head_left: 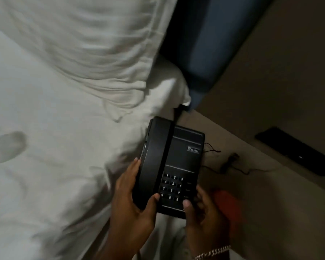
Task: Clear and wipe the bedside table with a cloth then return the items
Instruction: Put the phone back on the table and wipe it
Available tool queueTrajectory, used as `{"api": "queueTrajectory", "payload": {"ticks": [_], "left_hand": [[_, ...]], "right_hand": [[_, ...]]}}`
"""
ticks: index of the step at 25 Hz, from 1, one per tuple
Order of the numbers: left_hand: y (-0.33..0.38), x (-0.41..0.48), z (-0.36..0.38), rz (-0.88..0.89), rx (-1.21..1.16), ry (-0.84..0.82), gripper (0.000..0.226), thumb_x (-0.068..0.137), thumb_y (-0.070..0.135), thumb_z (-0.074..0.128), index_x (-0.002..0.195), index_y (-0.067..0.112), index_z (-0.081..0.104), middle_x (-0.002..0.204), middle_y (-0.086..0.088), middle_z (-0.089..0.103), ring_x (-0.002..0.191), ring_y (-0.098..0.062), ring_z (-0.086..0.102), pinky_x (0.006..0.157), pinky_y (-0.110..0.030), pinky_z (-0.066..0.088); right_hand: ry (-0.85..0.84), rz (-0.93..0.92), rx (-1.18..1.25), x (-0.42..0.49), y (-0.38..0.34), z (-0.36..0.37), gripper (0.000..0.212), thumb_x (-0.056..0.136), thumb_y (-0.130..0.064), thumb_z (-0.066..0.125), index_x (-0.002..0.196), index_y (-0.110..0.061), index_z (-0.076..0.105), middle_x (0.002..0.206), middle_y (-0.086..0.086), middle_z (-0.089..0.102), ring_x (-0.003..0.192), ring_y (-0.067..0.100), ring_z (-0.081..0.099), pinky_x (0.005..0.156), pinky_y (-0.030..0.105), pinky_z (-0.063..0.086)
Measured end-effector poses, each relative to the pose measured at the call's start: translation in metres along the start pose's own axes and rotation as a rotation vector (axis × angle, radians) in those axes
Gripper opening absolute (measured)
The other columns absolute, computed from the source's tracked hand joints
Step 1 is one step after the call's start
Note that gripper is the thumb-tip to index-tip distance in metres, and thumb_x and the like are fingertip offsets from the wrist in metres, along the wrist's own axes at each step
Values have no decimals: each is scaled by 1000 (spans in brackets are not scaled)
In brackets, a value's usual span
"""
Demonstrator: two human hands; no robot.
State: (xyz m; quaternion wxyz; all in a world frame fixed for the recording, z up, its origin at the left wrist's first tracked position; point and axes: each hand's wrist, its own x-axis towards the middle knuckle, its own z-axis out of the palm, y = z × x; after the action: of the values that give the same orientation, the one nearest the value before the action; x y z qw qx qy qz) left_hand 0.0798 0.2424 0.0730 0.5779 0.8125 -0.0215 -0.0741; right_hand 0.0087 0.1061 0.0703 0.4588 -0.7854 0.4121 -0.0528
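Note:
A black desk telephone with its handset on the cradle and a number keypad is held in the air between both my hands, over the gap between bed and bedside table. My left hand grips the handset side, thumb on the front. My right hand holds the lower right corner, thumb beside the keypad. The beige bedside table lies to the right. A red-orange cloth, blurred, sits on it just behind my right hand.
The white bed with a rumpled pillow fills the left. A blue headboard stands at the top. On the table lie a black flat device, a small dark plug and thin wires.

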Motion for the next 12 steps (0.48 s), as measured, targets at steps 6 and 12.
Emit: {"api": "queueTrajectory", "payload": {"ticks": [6,12], "left_hand": [[-52,4,88,-125,1,-243,75,74,24,70,138,50,42,137,11,50,121,-28,59,96,-57,53],[-80,44,151,-62,97,-344,72,78,22,70,142,37,41,134,11,54,127,-23,52,104,-51,47]], "right_hand": [[-52,225,-18,44,85,-11,46,84,-14,67,129,-20,57,118,5,70,105,21,66,94,41,53],[-21,199,-93,125,115,-8,42,84,-14,63,125,-20,57,111,10,72,105,30,65,93,41,52]]}}
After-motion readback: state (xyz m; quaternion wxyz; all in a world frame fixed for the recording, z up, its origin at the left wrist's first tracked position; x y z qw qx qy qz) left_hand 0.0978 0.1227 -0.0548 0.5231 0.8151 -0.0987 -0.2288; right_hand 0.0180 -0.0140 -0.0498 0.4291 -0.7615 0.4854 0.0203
